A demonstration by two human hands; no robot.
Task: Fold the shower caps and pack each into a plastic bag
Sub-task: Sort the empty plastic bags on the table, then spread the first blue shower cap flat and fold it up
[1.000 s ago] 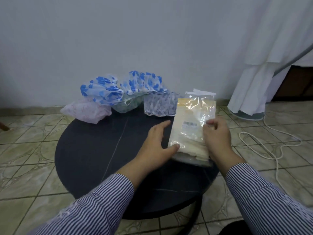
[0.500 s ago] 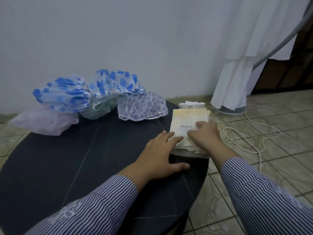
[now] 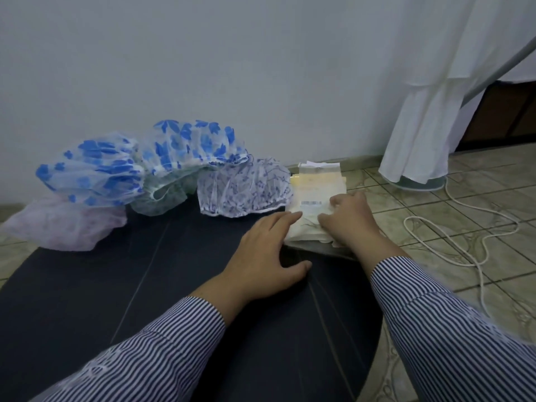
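Note:
A stack of clear plastic bags holding folded cream-coloured caps lies at the right edge of the dark round table. My right hand rests on top of the stack with its fingers bent down onto the top bag. My left hand lies flat on the table, its fingertips touching the stack's left edge. Several loose shower caps sit along the far edge: a blue-flowered one, a second blue-flowered one, a pale one with small purple print, a greenish one and a pink one.
A white wall stands right behind the table. On the tiled floor to the right a white cloth hangs over a round stand base, and a white cord loops across the tiles. A grey pole slants at the upper right.
The bagged stack, held up off the table a second ago, now lies flat on it. My left hand came down flat beside it and my right hand moved on top. The view shifted right.

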